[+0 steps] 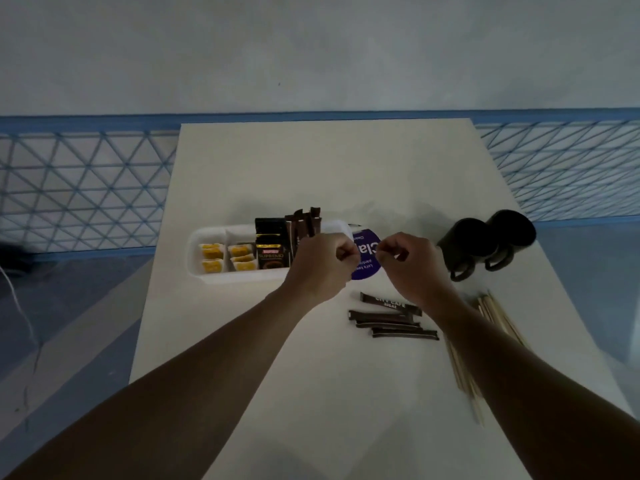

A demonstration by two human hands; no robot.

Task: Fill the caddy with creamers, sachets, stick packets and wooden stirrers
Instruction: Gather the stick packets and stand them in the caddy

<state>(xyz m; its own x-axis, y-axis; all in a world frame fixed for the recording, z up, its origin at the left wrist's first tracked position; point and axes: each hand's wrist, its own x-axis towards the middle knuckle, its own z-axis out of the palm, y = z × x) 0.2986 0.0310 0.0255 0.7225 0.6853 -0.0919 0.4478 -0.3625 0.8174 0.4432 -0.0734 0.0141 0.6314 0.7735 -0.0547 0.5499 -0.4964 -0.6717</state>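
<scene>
- As it sat crosswise near the middle of the desk (311, 168), the caddy (207, 271) showed as a long, white, round-cornered tray split into compartments.
- Its two left compartments held yellow-topped creamers (212, 259), stacked in short rows.
- Next to them to the right stood black sachets (272, 252) with gold print, upright and facing the camera.
- Further right, dark brown stick packets (304, 223) stood on end, their tops poking above the caddy's far wall.
- Both hands hovered over the caddy's right end: the left hand (322, 261) and the right hand (408, 261) had fingers curled in, fingertips nearly meeting; whether they pinched anything could not be told.
- A round purple label (367, 261) with white lettering showed between the hands, and whether it lay inside the caddy was unclear.
- Nearer the person, loose stick packets (391, 320) lay flat in a rough pile on the desk.
- Wooden stirrers (493, 313) lay scattered to the right of that pile, partly hidden by the right forearm.
- Two black mugs (485, 237) stood touching near the desk's right edge.
</scene>
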